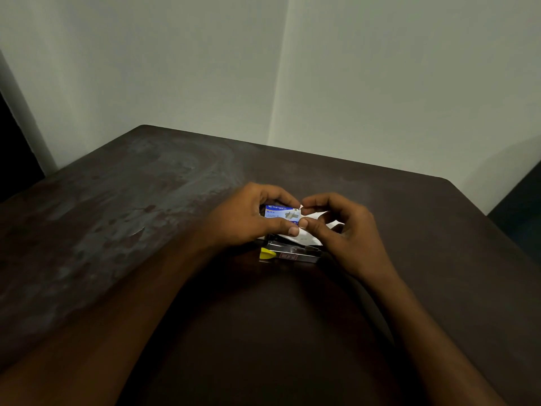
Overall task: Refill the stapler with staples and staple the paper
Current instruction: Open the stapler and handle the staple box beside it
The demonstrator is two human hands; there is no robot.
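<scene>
Early on: the left hand (248, 218) grips the staple box (281, 213), the right hand (342, 227) pinches its end flap, and the stapler (292, 253) lies unfilled, paper (328, 222) unstapled.

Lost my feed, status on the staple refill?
Left hand holds staple box; right hand pinches its end flap. Stapler on table, untouched. Paper underneath. Nothing blocking.

Glossy printed card staple box (279, 213), shiny metal stapler (295, 252) with yellow plastic tip, worn matt table (146, 200)
</scene>
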